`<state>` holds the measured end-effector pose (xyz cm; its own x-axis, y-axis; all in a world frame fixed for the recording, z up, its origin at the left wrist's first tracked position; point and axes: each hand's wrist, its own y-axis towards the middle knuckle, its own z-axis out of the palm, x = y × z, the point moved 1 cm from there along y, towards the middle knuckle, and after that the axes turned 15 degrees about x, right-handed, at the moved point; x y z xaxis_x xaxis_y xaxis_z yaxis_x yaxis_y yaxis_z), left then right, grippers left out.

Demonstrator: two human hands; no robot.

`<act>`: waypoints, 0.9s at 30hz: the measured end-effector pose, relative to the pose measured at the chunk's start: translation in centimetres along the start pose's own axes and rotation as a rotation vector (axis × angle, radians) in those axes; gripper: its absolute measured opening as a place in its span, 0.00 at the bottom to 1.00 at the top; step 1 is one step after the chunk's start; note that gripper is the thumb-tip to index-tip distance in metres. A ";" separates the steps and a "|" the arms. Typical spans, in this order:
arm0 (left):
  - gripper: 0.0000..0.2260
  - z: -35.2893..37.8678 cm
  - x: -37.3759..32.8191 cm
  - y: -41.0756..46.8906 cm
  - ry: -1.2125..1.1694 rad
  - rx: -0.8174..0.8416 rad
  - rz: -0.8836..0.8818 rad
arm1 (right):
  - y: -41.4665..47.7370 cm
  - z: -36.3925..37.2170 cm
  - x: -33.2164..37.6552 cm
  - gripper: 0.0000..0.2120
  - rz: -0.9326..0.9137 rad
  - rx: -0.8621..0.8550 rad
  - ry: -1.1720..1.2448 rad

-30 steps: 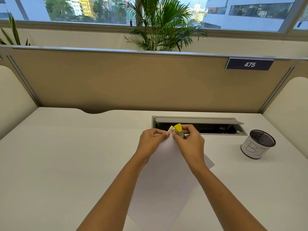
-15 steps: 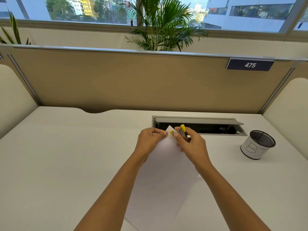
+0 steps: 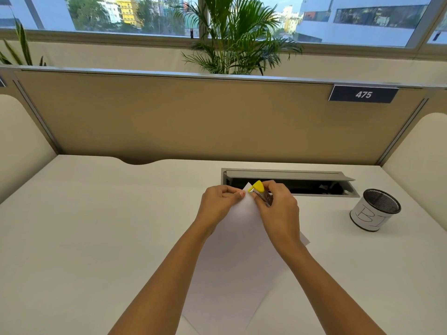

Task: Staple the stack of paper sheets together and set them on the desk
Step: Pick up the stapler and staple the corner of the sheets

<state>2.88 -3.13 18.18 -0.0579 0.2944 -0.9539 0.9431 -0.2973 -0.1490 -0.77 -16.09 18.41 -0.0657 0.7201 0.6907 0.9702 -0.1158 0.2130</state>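
Note:
A stack of white paper sheets (image 3: 238, 267) lies turned diagonally over the white desk (image 3: 96, 238), one corner pointing away from me. My left hand (image 3: 219, 205) pinches the sheets just left of that far corner. My right hand (image 3: 278, 209) grips a small yellow stapler (image 3: 258, 188), whose yellow tip and metal jaw sit at the paper's far corner. My arms cover the sheets' side edges.
An open grey cable tray (image 3: 287, 176) is set into the desk just behind my hands. A black mesh pen cup (image 3: 373, 210) with a white label stands at the right. A tan partition (image 3: 193, 122) closes the desk's far side.
The stapler opened and tilted up half a second ago, then came back down onto the paper's corner. The sheets shifted slightly under my hands; my left hand kept its pinch.

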 end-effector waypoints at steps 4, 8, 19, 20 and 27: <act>0.11 0.1 0.1 -0.1 0.014 -0.018 0.006 | -0.2 0.2 0.4 0.11 -0.017 -0.042 -0.062; 0.12 0.1 0.2 -0.1 0.046 -0.033 0.014 | -0.2 0.5 0.6 0.12 -0.006 -0.046 -0.091; 0.08 -0.1 0.4 -0.2 -0.027 -0.039 0.008 | 0.9 0.2 -0.1 0.07 0.239 0.158 0.654; 0.08 -0.1 0.5 -0.1 -0.032 -0.042 0.000 | 1.0 0.1 -0.1 0.08 0.266 0.157 0.673; 0.08 0.1 0.3 0.0 -0.047 -0.050 0.006 | 1.1 0.1 -0.5 0.13 0.210 0.112 0.378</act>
<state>2.81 -3.12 17.82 -0.0667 0.2495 -0.9661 0.9584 -0.2532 -0.1316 0.39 -16.48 18.19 0.0750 0.3858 0.9195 0.9895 -0.1433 -0.0205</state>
